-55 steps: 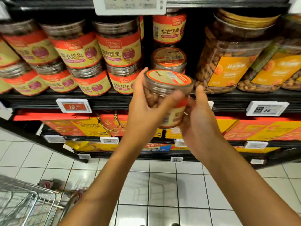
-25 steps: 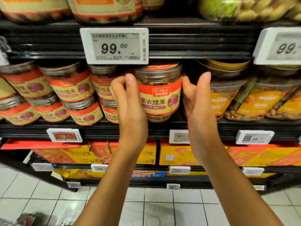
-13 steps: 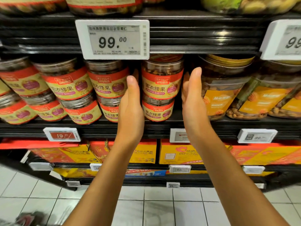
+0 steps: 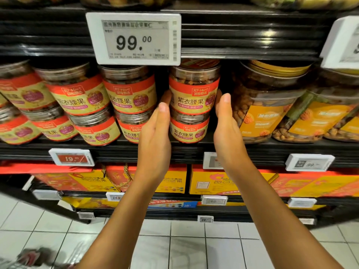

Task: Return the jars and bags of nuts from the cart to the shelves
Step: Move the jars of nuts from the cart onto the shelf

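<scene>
Top jar point(image 4: 194, 90) on lower jar point(image 4: 189, 130) | left hand point(image 4: 155, 140) just left, right hand point(image 4: 228, 133) just right | fingers point(image 4: 164, 111) straight, pressed together

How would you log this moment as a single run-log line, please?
step: shelving jar | top jar: stacked on lower jar | left hand: open, left of stack | right hand: open, right of stack

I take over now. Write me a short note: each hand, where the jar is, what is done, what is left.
Left hand: open, fingers straight, at the left side of the top cashew jar.
Right hand: open, at its right side.
Jar: upright on a lower jar, on the shelf.
Done: this jar is placed.
Left: draw both hands away; other goods to return are not in view.
</scene>
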Motion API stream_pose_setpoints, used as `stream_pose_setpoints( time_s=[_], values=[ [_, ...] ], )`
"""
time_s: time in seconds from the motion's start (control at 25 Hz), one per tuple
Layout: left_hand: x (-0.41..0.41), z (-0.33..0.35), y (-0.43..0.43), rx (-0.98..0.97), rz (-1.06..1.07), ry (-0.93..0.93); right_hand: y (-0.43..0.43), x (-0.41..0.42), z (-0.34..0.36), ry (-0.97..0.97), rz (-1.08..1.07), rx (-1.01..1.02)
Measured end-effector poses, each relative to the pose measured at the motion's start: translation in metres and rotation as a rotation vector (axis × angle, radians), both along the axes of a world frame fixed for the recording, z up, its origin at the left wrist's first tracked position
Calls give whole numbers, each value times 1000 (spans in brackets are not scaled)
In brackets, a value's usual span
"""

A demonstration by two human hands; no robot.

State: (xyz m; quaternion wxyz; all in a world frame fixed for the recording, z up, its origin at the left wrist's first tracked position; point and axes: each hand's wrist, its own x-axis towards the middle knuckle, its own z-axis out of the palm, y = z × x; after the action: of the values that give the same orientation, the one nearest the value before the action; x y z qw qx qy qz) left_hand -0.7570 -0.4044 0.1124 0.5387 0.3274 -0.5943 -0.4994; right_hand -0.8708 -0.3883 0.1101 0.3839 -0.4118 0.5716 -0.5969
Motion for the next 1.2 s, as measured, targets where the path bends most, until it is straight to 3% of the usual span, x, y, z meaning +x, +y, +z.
stream_pose_setpoints(
  time_s=[0.12, 0.24, 0.48, 0.68, 0.84, 1.04, 1.2],
  values=[
    [9, 2, 13, 36, 187, 36, 23, 6, 6, -23, -20, -12],
    [36, 19, 54, 223, 282, 73, 69, 27, 17, 51, -52, -55],
    [160, 75, 189, 518, 492, 63, 145, 122, 65, 69, 508, 75],
    [283, 107, 325, 694, 954, 210, 207, 262, 98, 64, 1066, 129],
    [366, 102, 406, 715, 1261, 352, 239, 371, 102, 40, 1330, 174],
    [491, 100, 442, 768, 1343, 369, 235, 518, 85, 126, 1374, 263],
    [613, 85, 410, 823, 1262, 256, 187, 624, 40, 402, 1372, 421]
  ],
)
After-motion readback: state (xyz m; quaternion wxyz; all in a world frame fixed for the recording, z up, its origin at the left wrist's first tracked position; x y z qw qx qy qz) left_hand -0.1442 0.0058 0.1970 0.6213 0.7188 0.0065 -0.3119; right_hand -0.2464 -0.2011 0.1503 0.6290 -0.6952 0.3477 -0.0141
